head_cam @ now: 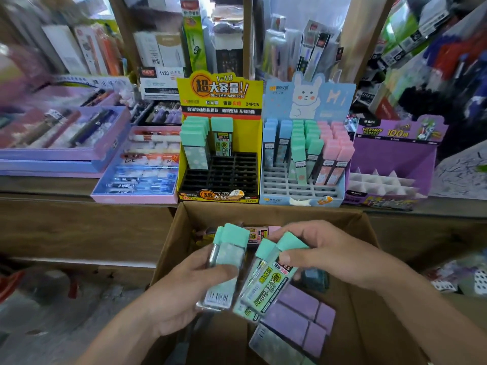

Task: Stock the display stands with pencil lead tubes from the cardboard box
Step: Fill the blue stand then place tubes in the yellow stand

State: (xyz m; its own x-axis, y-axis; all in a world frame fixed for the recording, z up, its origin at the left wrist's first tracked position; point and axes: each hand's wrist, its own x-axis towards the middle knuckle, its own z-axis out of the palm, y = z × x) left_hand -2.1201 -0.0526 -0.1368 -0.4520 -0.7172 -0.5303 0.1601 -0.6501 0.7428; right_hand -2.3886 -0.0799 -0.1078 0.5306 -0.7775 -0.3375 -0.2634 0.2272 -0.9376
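Stationery-packed shelves back the worktop (79, 185), where the yellow display stand (220, 93) stands far-centre with most slots bare. Over the near cardboard box (263, 214), the left hand (184, 288) grips mint-capped lead tubes (226, 262) and the right hand (332, 254) pinches a second bundle (268, 277). They would go in best upright, caps up, far rows first.

Clear glossy plastic lead tubes (227, 270) with matt mint caps above a rough brown cardboard box (367, 306); printed glossy card display stands (220, 96) behind.
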